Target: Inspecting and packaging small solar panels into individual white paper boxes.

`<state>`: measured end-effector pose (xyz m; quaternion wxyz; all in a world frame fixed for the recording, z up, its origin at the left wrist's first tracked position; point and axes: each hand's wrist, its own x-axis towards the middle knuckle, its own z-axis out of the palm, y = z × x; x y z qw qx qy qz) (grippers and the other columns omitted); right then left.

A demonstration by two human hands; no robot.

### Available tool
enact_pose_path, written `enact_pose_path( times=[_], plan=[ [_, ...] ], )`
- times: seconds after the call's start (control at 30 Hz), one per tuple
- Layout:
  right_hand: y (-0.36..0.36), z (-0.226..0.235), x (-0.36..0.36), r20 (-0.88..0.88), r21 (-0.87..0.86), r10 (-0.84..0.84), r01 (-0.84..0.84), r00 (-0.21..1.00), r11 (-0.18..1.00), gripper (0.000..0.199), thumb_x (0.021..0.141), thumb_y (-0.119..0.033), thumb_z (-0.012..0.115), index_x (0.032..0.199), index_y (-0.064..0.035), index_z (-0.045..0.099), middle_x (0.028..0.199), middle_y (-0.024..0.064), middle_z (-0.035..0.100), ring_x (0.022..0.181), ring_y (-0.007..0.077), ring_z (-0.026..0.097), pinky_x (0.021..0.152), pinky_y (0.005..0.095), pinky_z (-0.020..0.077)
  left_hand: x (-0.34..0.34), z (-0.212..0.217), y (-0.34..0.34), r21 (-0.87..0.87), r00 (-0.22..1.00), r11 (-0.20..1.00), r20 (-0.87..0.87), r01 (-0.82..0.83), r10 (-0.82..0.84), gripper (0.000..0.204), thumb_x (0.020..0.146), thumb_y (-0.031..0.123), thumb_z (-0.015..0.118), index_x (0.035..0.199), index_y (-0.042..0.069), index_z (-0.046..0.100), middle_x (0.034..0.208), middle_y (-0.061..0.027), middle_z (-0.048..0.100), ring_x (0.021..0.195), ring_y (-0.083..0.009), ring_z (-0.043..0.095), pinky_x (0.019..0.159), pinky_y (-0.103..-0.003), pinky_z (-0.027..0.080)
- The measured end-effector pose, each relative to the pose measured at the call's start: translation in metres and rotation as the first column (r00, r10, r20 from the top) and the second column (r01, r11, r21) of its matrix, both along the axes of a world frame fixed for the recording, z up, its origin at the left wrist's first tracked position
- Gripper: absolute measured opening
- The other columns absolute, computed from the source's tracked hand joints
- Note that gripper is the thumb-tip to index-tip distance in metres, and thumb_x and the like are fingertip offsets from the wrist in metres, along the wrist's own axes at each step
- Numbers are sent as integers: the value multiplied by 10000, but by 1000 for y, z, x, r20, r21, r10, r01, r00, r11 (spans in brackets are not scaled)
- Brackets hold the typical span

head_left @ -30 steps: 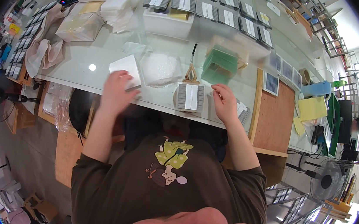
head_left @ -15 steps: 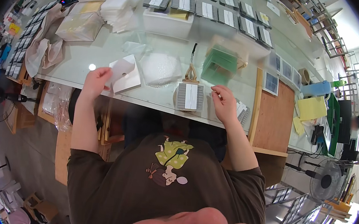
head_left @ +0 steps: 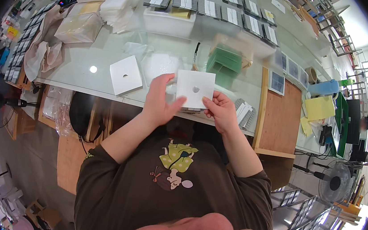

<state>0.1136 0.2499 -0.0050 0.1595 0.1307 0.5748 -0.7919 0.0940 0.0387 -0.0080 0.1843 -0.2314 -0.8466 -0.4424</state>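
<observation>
A square white sheet (head_left: 190,80) with a small round spot at its middle is raised above the near edge of the table. My right hand (head_left: 221,112) pinches its lower right edge between thumb and fingers. At the sheet's left side is my left hand (head_left: 160,101), fingers and thumb spread apart, the thumb tip close to its edge. Beneath the sheet, a small stack of grey striped plates (head_left: 192,111) is mostly hidden. A pile of similar white squares (head_left: 126,75) lies to the left, beside bubble wrap (head_left: 161,64).
Green plates (head_left: 224,61) stand behind the sheet. More grey striped plates (head_left: 244,111) lie right of my right hand. Rows of bundled plates (head_left: 208,8) line the far side, some on a white foam block (head_left: 169,23). A wooden board (head_left: 280,120) borders the right.
My left hand has carried the white sheet rightward from the pile, over the grey plate stack. My right hand has moved slightly left and taken hold of it; the left fingers have spread.
</observation>
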Motion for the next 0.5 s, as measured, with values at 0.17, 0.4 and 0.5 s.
enact_pose_path(
  times=[0.17, 0.4, 0.5],
  plan=[
    [7, -12, 5, -39, 290, 7, 4, 999, 957, 471, 814, -78, 712, 1231, 41, 529, 643, -40, 553, 534, 37, 490, 512, 175, 416, -16, -19, -3, 164, 569, 984, 804, 66, -172, 348, 786, 323, 715, 756, -16, 644, 597, -41, 603, 529, -105, 521, 523, -275, 422],
    [13, -34, 8, -110, 424, 46, 5, 993, 905, 595, 780, -55, 728, 1295, 83, 464, 596, -62, 481, 533, 15, 433, 517, 170, 357, -14, -28, -1, 82, 549, 996, 831, 39, -90, 385, 760, 361, 729, 714, -12, 649, 593, -48, 605, 538, -110, 539, 530, -271, 435],
    [14, -37, 9, -129, 405, 46, 11, 991, 914, 624, 777, -95, 726, 1299, 105, 448, 575, -62, 457, 522, 14, 403, 502, 183, 338, -15, -30, -1, 33, 577, 998, 815, 45, -53, 409, 744, 382, 733, 697, -16, 648, 602, -60, 616, 543, -131, 553, 547, -281, 449]
  ],
)
